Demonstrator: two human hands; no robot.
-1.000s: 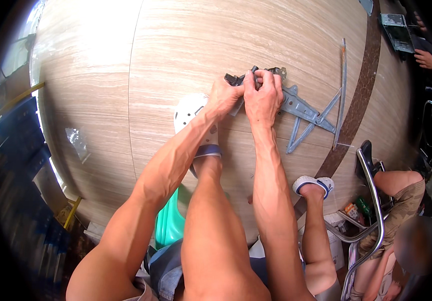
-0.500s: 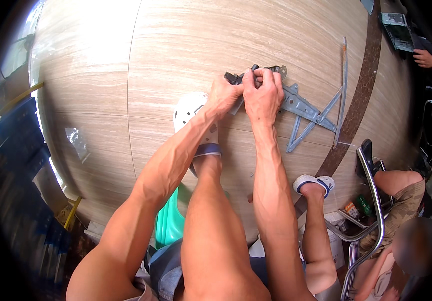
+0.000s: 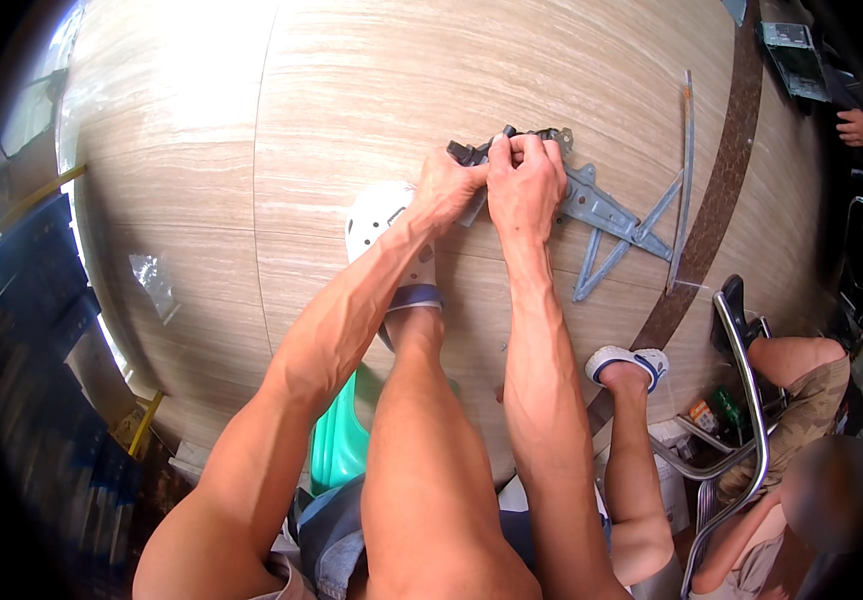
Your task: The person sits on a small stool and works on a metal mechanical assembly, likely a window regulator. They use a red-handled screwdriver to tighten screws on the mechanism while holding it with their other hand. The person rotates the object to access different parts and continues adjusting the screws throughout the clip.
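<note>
A: What are the hands doing?
B: Left hand and right hand are both closing tight on the dark end of a grey metal bracket assembly, upper centre of the frame, lying on the wood-look floor.

A: Where's the rest of it lying?
B: Its arms are fanning out right of the hands, toward a thin metal strip and the brown floor band.

A: Anything crowding in?
B: A white clog is sitting just left of and under the left hand. Both forearms are covering the knee and the floor below. A second clog is lower right, near a chrome chair frame where another person is sitting. A clear plastic scrap is lying far left. A teal stool is showing below.
</note>
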